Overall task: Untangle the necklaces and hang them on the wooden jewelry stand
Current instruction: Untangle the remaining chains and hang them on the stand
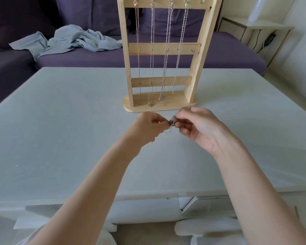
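The wooden jewelry stand point(163, 48) rises upright on the table, just beyond my hands. Several thin chains point(166, 55) hang from hooks on its top bar, and their small pendants reach down to its base. Between my two hands is a small bunched necklace point(171, 123), a dark knot of chain with fine strands trailing below. My left hand point(146, 128) pinches it from the left. My right hand point(198, 129) pinches it from the right, fingers curled. Both hands hover just above the table, in front of the stand's base.
The pale grey table point(69, 129) fills the middle of the view. Behind it stands a purple sofa point(228, 52) with a crumpled light blue garment point(72, 41) on it. A white side table point(265, 27) with cables is at the back right.
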A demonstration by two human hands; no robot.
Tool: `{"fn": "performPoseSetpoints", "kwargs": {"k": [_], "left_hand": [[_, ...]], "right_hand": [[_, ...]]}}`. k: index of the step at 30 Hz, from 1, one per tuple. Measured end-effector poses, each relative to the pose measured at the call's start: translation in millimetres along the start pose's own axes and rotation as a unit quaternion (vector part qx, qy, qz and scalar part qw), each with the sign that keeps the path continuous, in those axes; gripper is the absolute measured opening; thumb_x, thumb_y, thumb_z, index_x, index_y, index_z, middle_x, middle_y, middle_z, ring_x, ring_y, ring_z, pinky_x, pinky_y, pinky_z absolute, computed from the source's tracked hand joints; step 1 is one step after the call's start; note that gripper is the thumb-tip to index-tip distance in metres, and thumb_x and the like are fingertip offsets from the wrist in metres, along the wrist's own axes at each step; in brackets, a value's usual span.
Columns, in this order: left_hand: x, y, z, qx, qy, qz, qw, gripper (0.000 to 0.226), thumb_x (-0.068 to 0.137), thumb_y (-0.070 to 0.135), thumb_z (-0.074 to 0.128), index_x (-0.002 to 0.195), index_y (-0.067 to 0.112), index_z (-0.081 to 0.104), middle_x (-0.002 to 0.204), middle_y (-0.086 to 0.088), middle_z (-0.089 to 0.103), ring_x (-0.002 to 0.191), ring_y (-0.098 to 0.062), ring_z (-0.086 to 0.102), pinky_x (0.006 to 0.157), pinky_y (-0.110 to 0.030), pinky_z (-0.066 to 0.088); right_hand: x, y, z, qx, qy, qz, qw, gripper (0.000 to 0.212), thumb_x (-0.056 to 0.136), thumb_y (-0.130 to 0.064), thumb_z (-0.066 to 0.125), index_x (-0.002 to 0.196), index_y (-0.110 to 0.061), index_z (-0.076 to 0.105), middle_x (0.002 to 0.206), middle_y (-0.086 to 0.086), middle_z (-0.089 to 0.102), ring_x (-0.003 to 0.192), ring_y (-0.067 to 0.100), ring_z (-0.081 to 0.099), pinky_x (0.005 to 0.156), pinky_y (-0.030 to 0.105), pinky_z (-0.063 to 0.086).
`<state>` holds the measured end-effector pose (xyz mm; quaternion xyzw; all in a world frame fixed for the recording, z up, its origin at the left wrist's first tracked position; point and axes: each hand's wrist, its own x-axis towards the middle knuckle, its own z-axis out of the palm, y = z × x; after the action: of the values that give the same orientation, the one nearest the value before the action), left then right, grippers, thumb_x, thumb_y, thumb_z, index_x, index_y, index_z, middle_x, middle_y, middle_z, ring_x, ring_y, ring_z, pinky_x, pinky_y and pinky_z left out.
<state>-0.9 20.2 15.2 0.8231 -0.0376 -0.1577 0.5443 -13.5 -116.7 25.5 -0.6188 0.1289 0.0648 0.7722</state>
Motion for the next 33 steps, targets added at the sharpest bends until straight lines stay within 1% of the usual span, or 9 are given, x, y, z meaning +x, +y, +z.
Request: {"fn": "performPoseSetpoints", "kwargs": {"k": [6,10,16,18,22,25,27,30,33], "left_hand": [[-1,5,-4,-0.079,-0.052,-0.009,0.995,0.017,0.086,0.018,0.058,0.075,0.018,0.071,0.056,0.008,0.045,0.045,-0.007,0.034,0.051,-0.016,0.031],[0,4,-3,-0.037,-0.037,-0.005,0.999,0.018,0.086,0.017,0.056,0.076,0.018,0.071,0.048,0.01,0.043,0.045,-0.009,0.031,0.047,-0.015,0.028],[2,-2,-12,-0.102,0.011,-0.026,0.994,0.011,0.086,0.019,0.063,0.084,0.012,0.07,0.054,0.007,0.049,0.043,-0.006,0.033,0.046,-0.013,0.031],[3,-3,-15,-0.113,0.04,-0.02,0.993,0.011,0.087,0.018,0.063,0.084,0.01,0.069,0.054,0.007,0.049,0.039,-0.004,0.032,0.043,-0.012,0.03],[5,-3,-9,-0.027,0.086,0.031,0.995,0.016,0.087,0.015,0.06,0.074,0.013,0.067,0.041,0.013,0.047,0.044,-0.005,0.036,0.044,-0.013,0.029],[5,-2,-3,0.028,0.065,0.038,0.997,0.019,0.089,0.017,0.058,0.074,0.012,0.068,0.052,0.005,0.048,0.045,-0.006,0.037,0.047,-0.015,0.03],[5,-1,-2,0.035,0.039,0.021,0.998,0.019,0.09,0.019,0.056,0.08,0.01,0.07,0.067,-0.004,0.042,0.055,-0.013,0.035,0.055,-0.022,0.032],[3,1,-4,0.007,0.032,0.009,0.999,0.023,0.09,0.02,0.057,0.09,0.001,0.071,0.07,-0.003,0.034,0.06,-0.015,0.031,0.059,-0.024,0.034],[1,3,-7,-0.02,0.026,0.002,0.999,0.02,0.089,0.023,0.059,0.089,0.01,0.072,0.075,-0.005,0.034,0.061,-0.014,0.032,0.062,-0.023,0.036]], "right_hand": [[3,0,0,0.141,-0.032,0.0,0.99,0.028,0.088,0.003,0.049,0.065,-0.011,0.049,0.06,0.003,0.052,0.049,0.01,0.042,0.039,0.017,0.029],[5,2,1,0.076,-0.025,-0.006,0.997,0.029,0.087,0.0,0.052,0.061,-0.013,0.052,0.06,0.002,0.051,0.05,0.01,0.042,0.039,0.017,0.032],[4,0,-2,0.026,-0.026,-0.034,0.999,0.019,0.083,0.006,0.062,0.075,-0.01,0.056,0.063,0.002,0.056,0.053,0.01,0.046,0.044,0.017,0.039],[3,1,-3,-0.044,-0.017,-0.046,0.998,0.016,0.081,0.006,0.063,0.076,-0.008,0.06,0.064,0.002,0.057,0.053,0.009,0.048,0.047,0.016,0.042],[3,6,-3,-0.231,-0.008,-0.073,0.97,0.014,0.081,0.003,0.064,0.075,-0.009,0.067,0.064,0.003,0.057,0.05,0.009,0.047,0.054,0.017,0.043],[6,10,-5,-0.304,0.018,-0.09,0.948,0.017,0.08,-0.002,0.062,0.069,-0.011,0.07,0.061,0.003,0.056,0.054,0.015,0.046,0.06,0.024,0.041],[7,11,-6,-0.311,0.037,-0.09,0.945,0.013,0.079,-0.006,0.062,0.07,-0.005,0.07,0.06,0.002,0.055,0.056,0.016,0.046,0.06,0.026,0.041],[7,10,-5,-0.279,0.052,-0.078,0.956,0.017,0.082,-0.008,0.06,0.067,-0.004,0.068,0.058,0.001,0.053,0.054,0.015,0.045,0.054,0.023,0.04],[6,7,-4,-0.242,0.061,-0.071,0.966,0.022,0.084,-0.008,0.057,0.063,-0.008,0.064,0.056,0.0,0.051,0.05,0.012,0.043,0.046,0.018,0.037]]}}
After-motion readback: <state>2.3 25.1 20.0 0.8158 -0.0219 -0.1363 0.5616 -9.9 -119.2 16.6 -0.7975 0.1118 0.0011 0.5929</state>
